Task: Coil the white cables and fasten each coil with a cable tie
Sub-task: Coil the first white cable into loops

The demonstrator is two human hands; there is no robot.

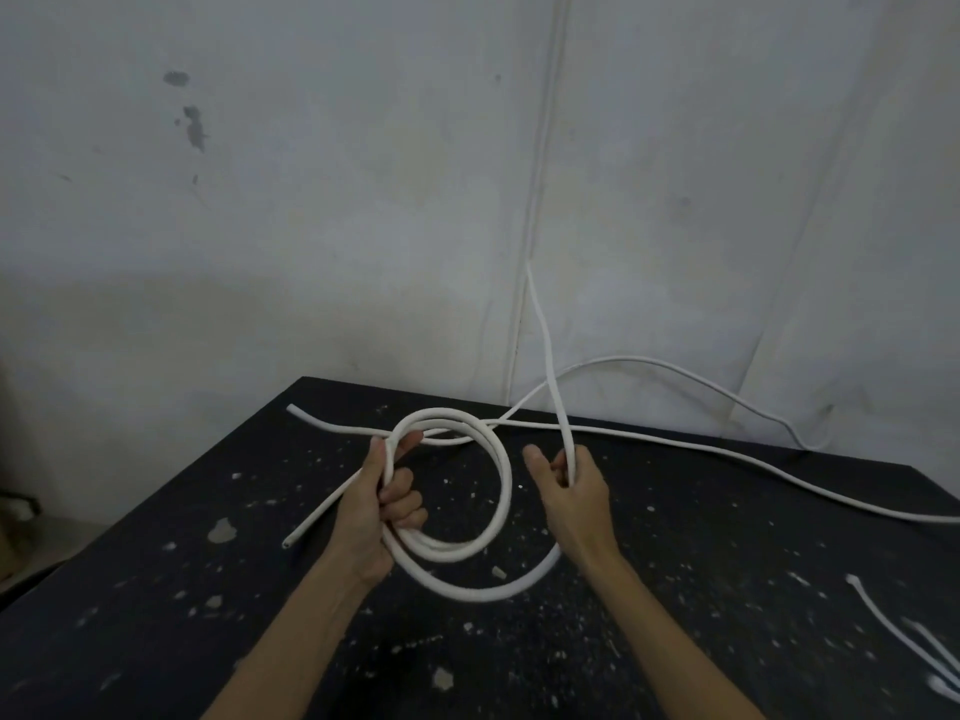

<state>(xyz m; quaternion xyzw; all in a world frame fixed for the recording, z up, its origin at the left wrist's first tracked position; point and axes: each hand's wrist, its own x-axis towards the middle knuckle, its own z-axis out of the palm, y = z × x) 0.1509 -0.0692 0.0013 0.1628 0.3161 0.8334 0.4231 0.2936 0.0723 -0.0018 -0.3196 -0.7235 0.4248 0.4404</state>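
coil (505,475): white cable, several loops, centre of frame, held just above the counter (727,589); the widest loop sags low and runs toward the right wrist.
left grip (384,504): fingers curled tight round the coil's left side, thumb on top.
right grip (576,491): just right of the coil, fingers closed round a strand (545,335) that rises toward the wall.
loose cable (727,452): lies across the counter from behind the coil to the right edge.
strips (883,623): thin, white, lower right, blurred.
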